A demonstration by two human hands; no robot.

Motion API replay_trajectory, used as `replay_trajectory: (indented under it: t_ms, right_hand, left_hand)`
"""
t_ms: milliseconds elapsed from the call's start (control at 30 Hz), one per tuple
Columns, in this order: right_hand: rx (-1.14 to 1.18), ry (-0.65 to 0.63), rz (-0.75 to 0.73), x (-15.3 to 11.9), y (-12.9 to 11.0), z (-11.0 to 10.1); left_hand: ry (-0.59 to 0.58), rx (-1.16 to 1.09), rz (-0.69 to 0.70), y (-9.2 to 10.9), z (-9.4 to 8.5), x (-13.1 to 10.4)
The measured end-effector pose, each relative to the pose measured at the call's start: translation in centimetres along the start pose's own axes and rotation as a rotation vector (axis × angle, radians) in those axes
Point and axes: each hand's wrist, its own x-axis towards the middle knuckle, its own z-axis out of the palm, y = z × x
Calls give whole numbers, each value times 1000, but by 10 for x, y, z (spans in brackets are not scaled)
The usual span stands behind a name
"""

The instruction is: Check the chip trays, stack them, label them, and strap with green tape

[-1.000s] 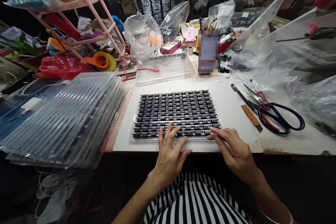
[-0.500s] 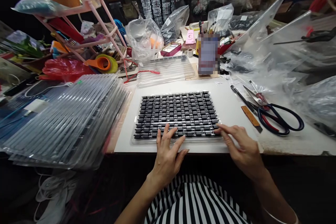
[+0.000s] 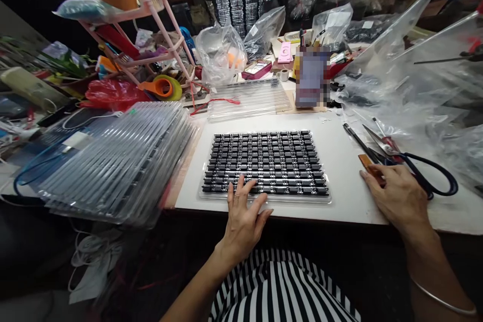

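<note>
A clear plastic tray (image 3: 329, 198) lies on the white work surface, filled with rows of small black circuit boards (image 3: 264, 162) carrying chips. My left hand (image 3: 243, 214) rests at the tray's front edge, fingers spread over the nearest rows and holding nothing. To the right of the tray, my right hand (image 3: 402, 196) has its thumb and fingers closed around the lower part of a flat orange-handled blade (image 3: 365, 161). The blade's tip is hidden under the hand. Large scissors (image 3: 430, 171) with dark handles lie just beyond that hand, partly covered by it.
On the left is a tall stack of clear plastic trays (image 3: 113, 161). More clear trays (image 3: 249, 100) lie behind, near a phone (image 3: 312, 78) propped upright. A pink rack (image 3: 162, 15) stands at the back left. Plastic bags (image 3: 418, 80) crowd the right side.
My right hand has left the tray's right corner and moved right onto the orange-handled blade. My left hand stays on the tray. The view has shifted slightly.
</note>
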Motion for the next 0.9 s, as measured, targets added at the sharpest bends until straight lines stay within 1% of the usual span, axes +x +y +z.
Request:
replay_trajectory:
  t_ms: [100, 267, 367, 467, 567, 633, 733, 767, 800, 833, 900]
  right_hand:
    - [-40, -12, 17, 4, 5, 1]
    - [-104, -144, 44, 10, 20, 3]
    - [-111, -163, 54, 10, 24, 2]
    - [-105, -153, 84, 8, 20, -1]
    - [-20, -174, 183, 7, 13, -3]
    - [50, -199, 238, 9, 8, -4]
    - [91, -224, 302, 12, 4, -8]
    - [108, -207, 327, 12, 3, -10]
    - [134, -163, 355, 11, 1, -13]
    - [173, -95, 384, 11, -1, -16]
    - [314, 86, 416, 7, -10, -21]
  left_hand:
    - [4, -9, -6, 3, -2, 1]
    - [35, -38, 0, 2, -3, -4]
    - [47, -38, -6, -1, -3, -6]
    - [82, -44, -21, -3, -4, -7]
    - [108, -26, -62, -7, -6, -8]
    - [96, -3, -89, -10, -7, -9]
    - [68, 6, -100, -14, -9, -11]
    - [73, 3, -98, -15, -10, -12]
    - [86, -1, -96, -17, -11, -13]
    - [104, -3, -98, -18, -12, -14]
    - [136, 5, -112, -23, -12, -15]
